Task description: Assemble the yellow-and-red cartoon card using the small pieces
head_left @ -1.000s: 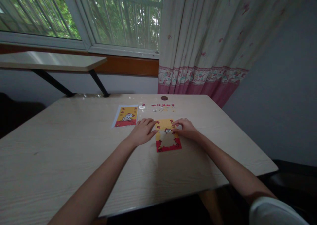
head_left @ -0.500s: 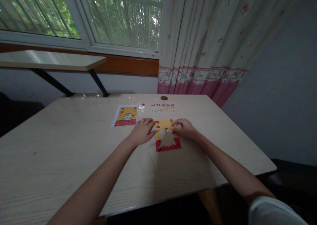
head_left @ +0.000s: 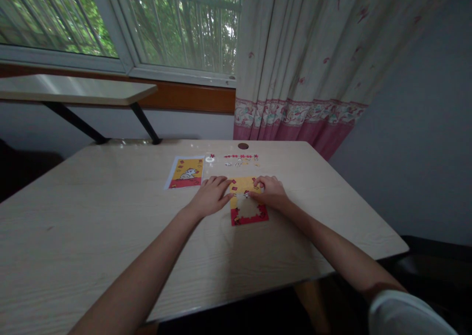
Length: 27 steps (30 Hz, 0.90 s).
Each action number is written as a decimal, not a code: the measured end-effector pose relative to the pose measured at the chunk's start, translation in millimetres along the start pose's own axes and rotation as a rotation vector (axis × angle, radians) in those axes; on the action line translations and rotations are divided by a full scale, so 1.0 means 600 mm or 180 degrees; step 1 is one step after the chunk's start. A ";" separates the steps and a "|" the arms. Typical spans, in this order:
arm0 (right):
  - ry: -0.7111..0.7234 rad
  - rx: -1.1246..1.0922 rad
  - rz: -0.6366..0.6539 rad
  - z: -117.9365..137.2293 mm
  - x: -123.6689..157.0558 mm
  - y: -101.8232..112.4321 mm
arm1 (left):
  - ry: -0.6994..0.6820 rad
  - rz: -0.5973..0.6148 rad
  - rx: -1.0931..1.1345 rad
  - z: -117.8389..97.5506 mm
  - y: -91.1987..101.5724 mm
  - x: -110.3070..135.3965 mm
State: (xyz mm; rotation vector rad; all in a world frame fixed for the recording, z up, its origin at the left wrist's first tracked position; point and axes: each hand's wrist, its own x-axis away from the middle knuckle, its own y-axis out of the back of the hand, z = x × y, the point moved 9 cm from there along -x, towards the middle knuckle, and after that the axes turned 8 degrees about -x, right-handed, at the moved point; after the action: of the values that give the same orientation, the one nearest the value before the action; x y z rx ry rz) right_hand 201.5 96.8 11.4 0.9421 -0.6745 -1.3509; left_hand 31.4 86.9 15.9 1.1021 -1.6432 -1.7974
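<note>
A partly assembled jigsaw puzzle [head_left: 250, 220] lies flat on the table, yellow at the top and red at the bottom, with a bare gap in its middle. My left hand [head_left: 211, 196] rests at its left edge, fingers spread and the thumb touching the side. Over the right side is my right hand [head_left: 272, 192], its thumb pressing on the white-and-red pieces along the gap's upper edge and its fingers curled at the right border. Beyond the puzzle, loose jigsaw pieces [head_left: 241, 156] lie in rows. A printed picture sheet [head_left: 186, 171] shows a white animal on yellow and red.
The wooden table [head_left: 129, 227] carries everything. A raised shelf [head_left: 77, 89] on black legs stands at the back left. Near the back edge is a round brown cable hole [head_left: 243, 146]. A flowered curtain [head_left: 295, 79] hangs behind, beside a window [head_left: 180, 30].
My right thumb has moved left, onto the pieces at the top of the gap. My left hand stays at the puzzle's left edge.
</note>
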 end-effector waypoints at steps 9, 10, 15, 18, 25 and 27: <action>0.0197 -0.0049 0.0151 0.003 -0.013 0.003 | -0.0001 0.0066 -0.0043 -0.002 0.001 0.000; 0.0277 -0.0046 0.0155 0.005 -0.020 0.006 | -0.0007 0.0082 -0.0046 -0.003 0.000 0.000; 0.0687 0.0054 0.0130 0.036 -0.074 0.012 | -0.0022 0.0089 -0.0026 -0.006 0.002 0.001; 0.0793 0.0328 0.0101 0.059 -0.113 0.004 | -0.0013 0.0098 0.0008 -0.005 0.002 0.001; 0.0248 0.0785 -0.0254 0.052 -0.183 -0.004 | 0.0018 0.0080 0.0009 -0.005 0.002 0.001; 0.0153 0.0777 -0.0249 0.048 -0.192 -0.009 | 0.0026 0.0086 0.0029 -0.005 0.001 0.000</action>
State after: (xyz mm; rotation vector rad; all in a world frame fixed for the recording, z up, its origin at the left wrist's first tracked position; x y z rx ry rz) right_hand 158.9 205.5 33.8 1.2032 -0.7847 -1.3296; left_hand 33.4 85.1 16.7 1.0847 -1.6552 -1.7681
